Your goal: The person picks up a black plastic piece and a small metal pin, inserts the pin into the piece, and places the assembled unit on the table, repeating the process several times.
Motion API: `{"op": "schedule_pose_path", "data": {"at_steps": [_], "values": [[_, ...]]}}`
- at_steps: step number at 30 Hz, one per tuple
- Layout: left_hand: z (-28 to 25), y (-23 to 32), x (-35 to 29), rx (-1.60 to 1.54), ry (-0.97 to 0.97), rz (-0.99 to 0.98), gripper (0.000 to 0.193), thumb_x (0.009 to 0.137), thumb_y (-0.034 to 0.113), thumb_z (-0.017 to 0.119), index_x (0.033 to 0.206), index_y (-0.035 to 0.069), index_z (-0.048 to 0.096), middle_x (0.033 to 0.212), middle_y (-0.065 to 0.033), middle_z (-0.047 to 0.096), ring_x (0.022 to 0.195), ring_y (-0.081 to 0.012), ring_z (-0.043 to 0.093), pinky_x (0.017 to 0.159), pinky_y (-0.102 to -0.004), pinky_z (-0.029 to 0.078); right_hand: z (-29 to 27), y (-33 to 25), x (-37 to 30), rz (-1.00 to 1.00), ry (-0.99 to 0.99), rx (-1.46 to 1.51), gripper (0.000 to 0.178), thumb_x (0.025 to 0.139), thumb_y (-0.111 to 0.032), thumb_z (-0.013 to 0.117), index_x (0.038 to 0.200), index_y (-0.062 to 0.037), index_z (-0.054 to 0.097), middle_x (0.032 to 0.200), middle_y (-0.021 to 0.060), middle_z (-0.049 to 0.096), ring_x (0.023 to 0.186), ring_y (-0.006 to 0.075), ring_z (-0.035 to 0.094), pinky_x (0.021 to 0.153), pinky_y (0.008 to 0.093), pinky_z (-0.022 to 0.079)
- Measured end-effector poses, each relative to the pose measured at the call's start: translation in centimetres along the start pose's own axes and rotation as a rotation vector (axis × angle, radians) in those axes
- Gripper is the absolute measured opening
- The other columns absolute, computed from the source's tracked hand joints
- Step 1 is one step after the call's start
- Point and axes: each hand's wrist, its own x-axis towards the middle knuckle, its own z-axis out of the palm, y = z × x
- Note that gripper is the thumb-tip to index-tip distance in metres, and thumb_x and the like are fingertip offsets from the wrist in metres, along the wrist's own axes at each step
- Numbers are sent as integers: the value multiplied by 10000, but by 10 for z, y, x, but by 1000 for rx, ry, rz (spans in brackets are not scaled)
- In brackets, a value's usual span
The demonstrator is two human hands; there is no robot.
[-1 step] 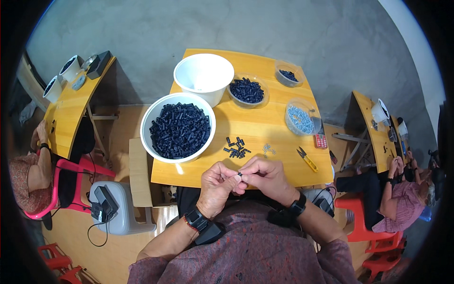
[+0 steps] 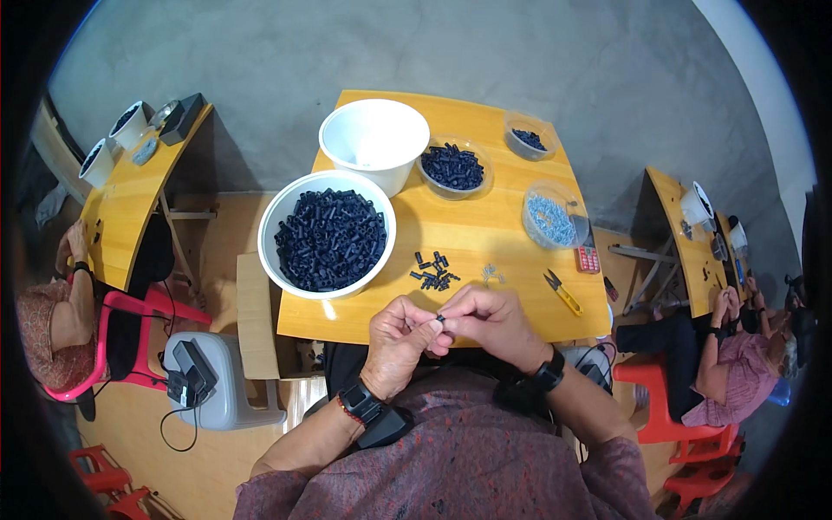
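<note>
My left hand (image 2: 400, 342) and my right hand (image 2: 492, 325) meet just over the table's near edge. Their thumbs and fingers pinch a tiny black part (image 2: 440, 318) between them; most of it is covered by the fingertips. Beyond the hands lies a loose pile of black tubular pieces (image 2: 433, 276). To its right are several small silvery metal pieces (image 2: 492, 275), too small to make out exactly. Yellow-handled thread snips (image 2: 568, 297) lie farther right.
A white bucket (image 2: 267, 247) full of black tubular pieces stands left, another white bucket (image 2: 373, 165) behind it. Clear tubs hold black pieces (image 2: 452, 166), smaller black pieces (image 2: 528, 138) and silvery metal pieces (image 2: 549, 218). A red keypad device (image 2: 588, 259) lies right. People sit at side tables.
</note>
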Motion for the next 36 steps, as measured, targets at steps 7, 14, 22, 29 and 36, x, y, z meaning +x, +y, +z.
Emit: {"op": "schedule_pose_path", "data": {"at_steps": [7,14,22,29,36], "values": [[0,10,1,1,125,-22,118,946,-11,615,1061,-2,591,907,-94,685,726,-154,696,646,-275,606,-27,14,27,-151,222,-755,63,851,-39,668,894,-9,705,855,139,640,780,299,646,704,371,520],[3,15,1,26,153,-85,107,944,-18,606,1050,-27,598,880,-90,668,735,-147,686,665,-265,594,-18,15,29,-136,114,-1009,103,856,-132,656,846,-31,676,848,148,598,822,360,620,718,462,509],[-5,9,2,11,108,-64,110,949,11,631,1053,5,599,925,-82,677,780,-142,686,739,-260,586,-7,-4,9,10,109,-478,68,850,4,698,878,-21,640,816,21,562,695,101,560,619,253,449],[-6,-2,3,-75,47,8,115,944,-6,625,1057,-3,602,934,-100,687,813,-156,691,763,-282,597,20,5,-8,79,119,-254,116,858,-45,724,887,3,623,854,36,597,749,102,586,658,259,491],[-5,-2,3,-64,43,10,118,946,-7,620,1063,1,601,921,-95,688,809,-157,695,755,-295,601,24,6,-7,131,114,-69,140,873,-35,705,947,17,599,889,34,603,811,89,602,700,255,522]]}}
